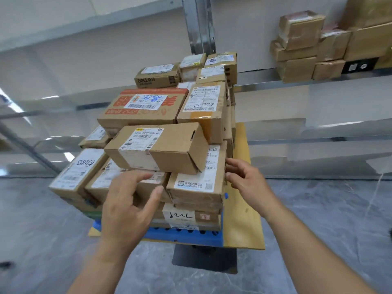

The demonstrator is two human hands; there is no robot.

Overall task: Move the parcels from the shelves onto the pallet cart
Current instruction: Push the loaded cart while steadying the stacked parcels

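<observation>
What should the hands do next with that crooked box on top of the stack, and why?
Probably nudge the crooked box square with the parcels under it. It lies at an angle to them. The left hand and right hand are open by its front and right end, gripping nothing, so a light push from both looks easiest.

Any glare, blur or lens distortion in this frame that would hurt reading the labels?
Head view: wide-angle bending tilts the shelf edges; glare streaks on the glossy shelf at left; the label on the front parcel is fairly sharp; the stacked parcels on the upper-right shelf look soft, print unreadable.
</observation>
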